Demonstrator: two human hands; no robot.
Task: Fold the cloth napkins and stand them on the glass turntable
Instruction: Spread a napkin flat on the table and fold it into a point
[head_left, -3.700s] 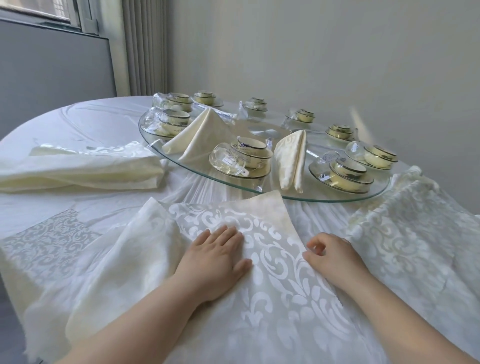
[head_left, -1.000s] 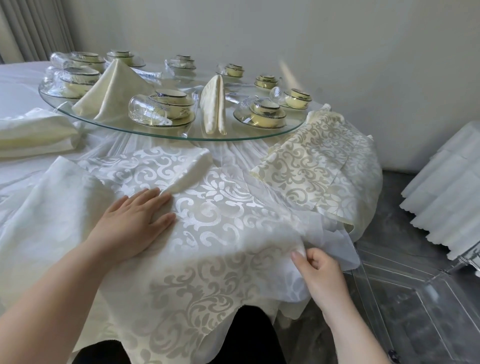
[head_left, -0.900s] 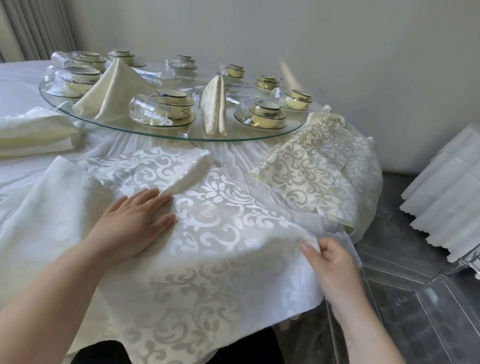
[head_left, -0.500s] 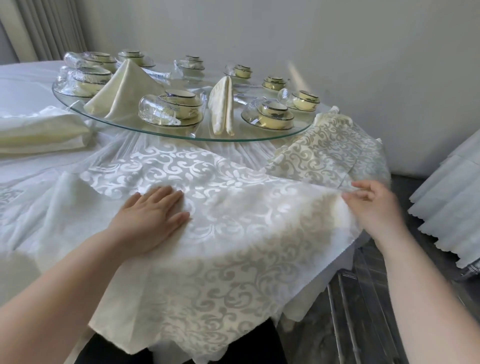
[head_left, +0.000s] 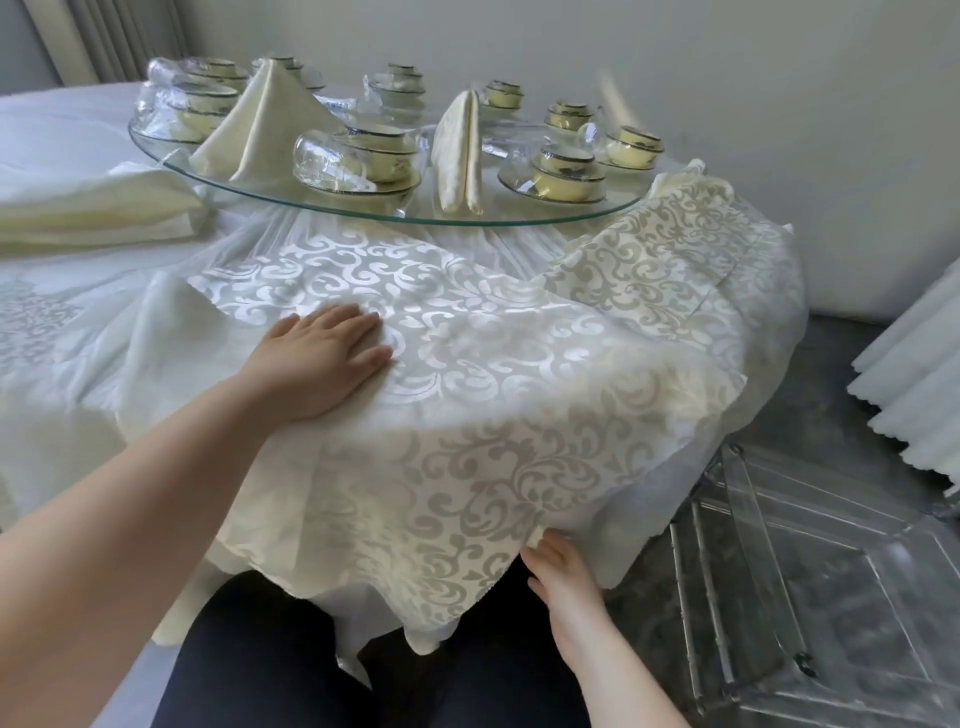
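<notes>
— So, what is nearest the lens?

— A person's dark trousers (head_left: 363, 665), and just above them the right hand (head_left: 558, 569), low at the table's edge. It pinches the hanging hem of a damask napkin (head_left: 467, 415), with its fingertips tucked out of sight behind the cloth.

— And the other hand?

— Farther in, the left hand (head_left: 324, 358) lies flat on the same napkin, fingers straight and close together, pressing it to the table (head_left: 47, 135). The napkin spreads between the two hands. Its upper part lies on the tabletop under the left palm, and its lower part drapes over the edge down to the right hand's grip.

— What lies round it?

— To the right, a second damask napkin (head_left: 670, 260) is heaped at the table's edge, touching the first. To the left, a pile of plain folded napkins (head_left: 93, 208) rests on the white tablecloth. A clear plastic chair (head_left: 779, 571) stands on the floor at right.

— And beyond?

— The glass turntable (head_left: 363, 210), its near rim just past the spread napkin. Two folded napkins stand on it: a broad cone-shaped napkin (head_left: 270, 119) at left and a narrow upright napkin (head_left: 460, 150) near the middle. Around them sit cream cups on saucers (head_left: 566, 176), several in clear wrapping. A pale wall (head_left: 727, 78) closes the scene.
</notes>
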